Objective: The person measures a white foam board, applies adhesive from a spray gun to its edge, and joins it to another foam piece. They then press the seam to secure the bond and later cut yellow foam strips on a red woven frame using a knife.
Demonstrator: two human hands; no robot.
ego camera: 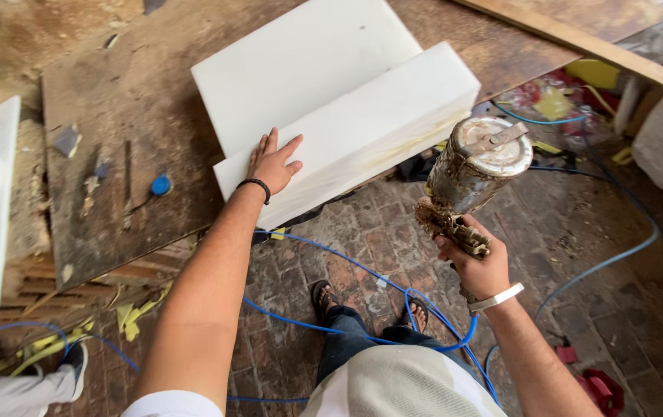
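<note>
Left hand (273, 164), fingers spread flat, steadies white block (347, 139) at plywood board's (115, 154) front edge; right hand (476, 262), fingers wrapped tight, holds crusted spray gun (470, 181) beside it. Spraying prep, apparently; next needs nozzle aimed w/ block held firm.

Floor (378, 247): worn brick paving, stained and dusty, directly below the grip.
Work surface (130, 116): large brown plywood sheet, scuffed and glue-marked, left of the grip and raised on stacked timber.
Timber plank (578, 35): long pale board, lying diagonally above and right of the grip.
Air hose (323, 328): blue, looped over the bricks below the grip; a second run curves away to the right.
Offcuts (134, 316): yellow strips scattered low left.
Clutter (571, 100): yellow and red scraps just right of the grip.
Light: even daylight, soft shadows.
</note>
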